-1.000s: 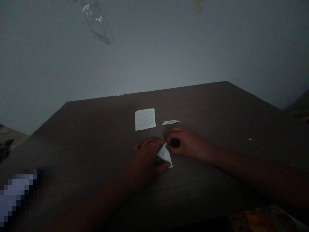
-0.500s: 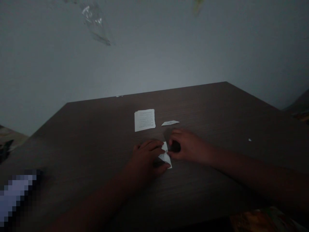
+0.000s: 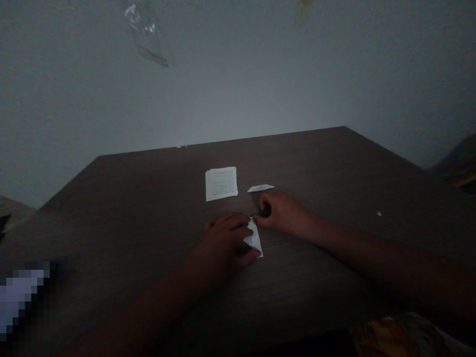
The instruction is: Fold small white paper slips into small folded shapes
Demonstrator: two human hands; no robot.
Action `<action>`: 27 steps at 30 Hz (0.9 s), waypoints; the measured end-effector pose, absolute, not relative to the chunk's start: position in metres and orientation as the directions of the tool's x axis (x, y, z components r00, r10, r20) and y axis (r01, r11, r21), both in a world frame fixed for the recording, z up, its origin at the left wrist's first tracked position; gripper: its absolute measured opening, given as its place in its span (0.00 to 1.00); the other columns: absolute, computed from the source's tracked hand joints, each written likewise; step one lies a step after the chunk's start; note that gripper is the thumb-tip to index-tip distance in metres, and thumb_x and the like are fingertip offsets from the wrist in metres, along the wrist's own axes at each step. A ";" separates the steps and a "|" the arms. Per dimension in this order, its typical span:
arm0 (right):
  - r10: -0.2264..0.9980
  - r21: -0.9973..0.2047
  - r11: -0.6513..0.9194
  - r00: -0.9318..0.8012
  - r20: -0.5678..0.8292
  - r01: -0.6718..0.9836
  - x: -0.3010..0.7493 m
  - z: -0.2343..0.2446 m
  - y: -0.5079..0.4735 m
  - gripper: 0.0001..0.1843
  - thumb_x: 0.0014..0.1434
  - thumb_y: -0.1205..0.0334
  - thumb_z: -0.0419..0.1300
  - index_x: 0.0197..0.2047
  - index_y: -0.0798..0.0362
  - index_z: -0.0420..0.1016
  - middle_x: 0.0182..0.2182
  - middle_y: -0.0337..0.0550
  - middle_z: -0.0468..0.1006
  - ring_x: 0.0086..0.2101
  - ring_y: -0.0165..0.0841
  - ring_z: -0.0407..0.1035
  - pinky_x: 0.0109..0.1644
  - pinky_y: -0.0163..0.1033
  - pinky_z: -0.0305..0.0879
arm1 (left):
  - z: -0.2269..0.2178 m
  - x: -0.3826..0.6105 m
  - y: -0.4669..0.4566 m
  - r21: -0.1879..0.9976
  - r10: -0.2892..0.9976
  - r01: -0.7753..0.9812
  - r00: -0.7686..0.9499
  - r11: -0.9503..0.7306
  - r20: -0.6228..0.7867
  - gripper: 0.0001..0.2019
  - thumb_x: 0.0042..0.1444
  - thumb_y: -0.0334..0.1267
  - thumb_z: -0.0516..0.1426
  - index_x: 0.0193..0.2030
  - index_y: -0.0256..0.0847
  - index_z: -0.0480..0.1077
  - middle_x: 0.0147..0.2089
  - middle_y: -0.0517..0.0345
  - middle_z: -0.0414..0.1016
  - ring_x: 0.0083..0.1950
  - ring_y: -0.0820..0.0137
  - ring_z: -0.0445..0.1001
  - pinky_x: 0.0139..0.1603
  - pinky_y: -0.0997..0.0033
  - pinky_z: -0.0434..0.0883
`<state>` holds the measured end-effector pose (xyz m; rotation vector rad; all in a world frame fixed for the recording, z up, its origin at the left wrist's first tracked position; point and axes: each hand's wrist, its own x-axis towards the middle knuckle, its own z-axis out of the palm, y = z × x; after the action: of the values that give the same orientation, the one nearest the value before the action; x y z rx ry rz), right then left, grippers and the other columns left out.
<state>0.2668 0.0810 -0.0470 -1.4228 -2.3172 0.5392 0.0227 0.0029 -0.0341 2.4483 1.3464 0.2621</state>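
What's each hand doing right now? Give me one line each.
Left hand: open, pressing flat on the folded paper.
Right hand: curled at the paper's top end; cannot tell if it is gripping.

Paper stack [image 3: 221, 184] on desk [image 3: 316, 163], paper scrap [image 3: 261, 188] just right, folded paper [image 3: 254, 240] in front of both
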 end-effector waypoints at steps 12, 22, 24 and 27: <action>0.851 -0.412 0.505 -0.518 0.089 0.758 0.269 -0.036 0.069 0.18 0.63 0.57 0.84 0.39 0.47 0.78 0.41 0.44 0.84 0.44 0.44 0.78 0.48 0.46 0.65 | -0.027 0.022 0.000 0.373 0.845 0.786 0.535 -0.493 -0.010 0.20 0.71 0.39 0.75 0.68 0.50 0.88 0.82 0.46 0.85 0.84 0.36 0.80 0.82 0.25 0.77; 0.770 -0.366 0.595 -0.638 0.005 0.716 0.269 -0.015 0.036 0.18 0.62 0.54 0.86 0.41 0.48 0.83 0.46 0.51 0.89 0.50 0.54 0.83 0.59 0.57 0.76 | -0.016 0.022 -0.002 0.396 0.852 0.790 0.522 -0.468 -0.035 0.16 0.72 0.34 0.70 0.64 0.47 0.88 0.81 0.43 0.86 0.82 0.39 0.81 0.81 0.28 0.77; 0.763 -0.374 0.601 -0.647 0.005 0.706 0.269 -0.015 0.035 0.18 0.61 0.54 0.86 0.41 0.48 0.83 0.45 0.51 0.89 0.50 0.54 0.84 0.59 0.58 0.76 | -0.017 0.022 -0.002 0.400 0.854 0.784 0.520 -0.475 -0.006 0.16 0.70 0.34 0.71 0.63 0.48 0.88 0.80 0.44 0.87 0.81 0.39 0.83 0.81 0.28 0.78; 0.763 -0.389 0.598 -0.646 0.009 0.701 0.270 -0.016 0.034 0.18 0.59 0.56 0.86 0.40 0.48 0.82 0.45 0.50 0.89 0.50 0.54 0.83 0.60 0.58 0.76 | -0.021 0.020 0.000 0.405 0.855 0.779 0.518 -0.478 0.014 0.17 0.70 0.35 0.73 0.63 0.48 0.89 0.79 0.45 0.87 0.80 0.39 0.83 0.82 0.28 0.78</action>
<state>0.2703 0.0341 -0.0156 -1.2249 -2.6493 0.5314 0.0201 -0.0003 -0.0210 2.4144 1.3562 0.3045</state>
